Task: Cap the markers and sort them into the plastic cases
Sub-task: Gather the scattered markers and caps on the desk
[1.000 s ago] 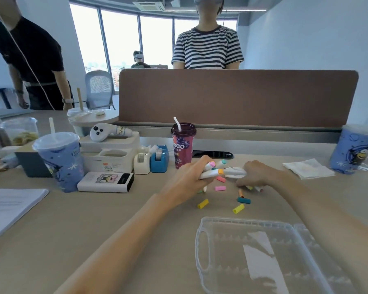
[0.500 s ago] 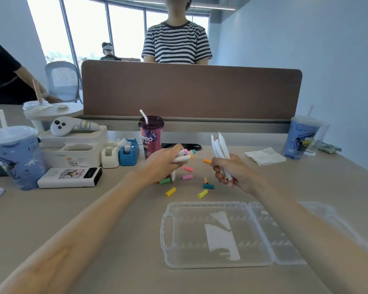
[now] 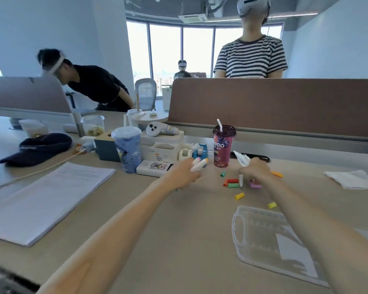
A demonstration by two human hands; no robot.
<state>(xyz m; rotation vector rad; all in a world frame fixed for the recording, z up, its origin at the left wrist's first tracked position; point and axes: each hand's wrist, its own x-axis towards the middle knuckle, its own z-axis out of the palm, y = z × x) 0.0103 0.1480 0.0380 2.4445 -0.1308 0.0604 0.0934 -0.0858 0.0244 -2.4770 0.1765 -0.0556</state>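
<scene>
Markers (image 3: 199, 164), slim white plastic barrels with coloured ends, are split between two bare hands above a smooth, matt beige worktop (image 3: 168, 230). The left hand (image 3: 184, 172) curls its grip round a short bundle of them, with rounded pink and orange ends poking out past the knuckles. The right hand (image 3: 255, 170) has its grip clamped on a second bundle (image 3: 241, 159), whose pale tapered ends fan up and away. One more barrel sticks down from this fist, its tip close to the worktop.

Loose caps (image 3: 233, 183) lie scattered on the worktop between and around the hands. They are short, stubby tubes in red, green, pink, orange and yellow.

Nearer the viewer and to the right, a plastic case (image 3: 261, 234) lies open and flat. It is clear and slightly cloudy, with rounded corners, a handle slot at its left end, rows of moulded ridges and a white paper slip inside. The right forearm passes over its far side.

Just beyond the hands stands a glossy purple drink cup (image 3: 223, 145) with a dark lid and white straw. To the left are a blue printed cup (image 3: 128, 151), a blue tape dispenser (image 3: 200, 150) and a thick stack of white paper (image 3: 45, 198). A crumpled white napkin (image 3: 353, 179) lies at the far right. A brown, felt-like divider panel (image 3: 274, 105) closes off the back edge.
</scene>
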